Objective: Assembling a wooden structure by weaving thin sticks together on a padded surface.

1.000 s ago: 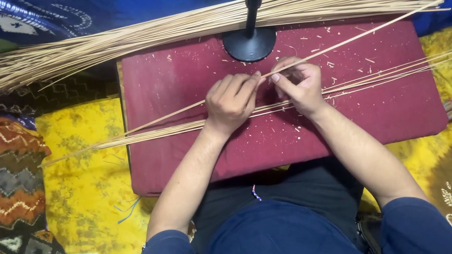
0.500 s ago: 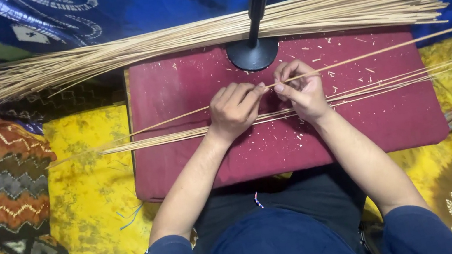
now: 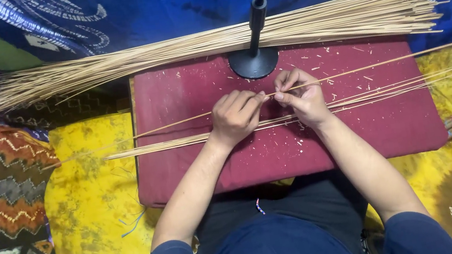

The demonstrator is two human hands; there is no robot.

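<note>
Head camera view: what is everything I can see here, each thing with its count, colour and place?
Big stick pile: many, pale tan, along the board's far edge.
Single stick: one, tan, pinched by both hands, slanting across the board.
Small stick bundle: several, tan, under the hands.
Padded board: one, maroon, on the lap, flecked with shavings.
Stand: one, black, round base at the board's far edge.
Cloths: yellow, blue, patterned orange, all around.
Left hand: on the single stick.
Right hand: on the single stick.
</note>
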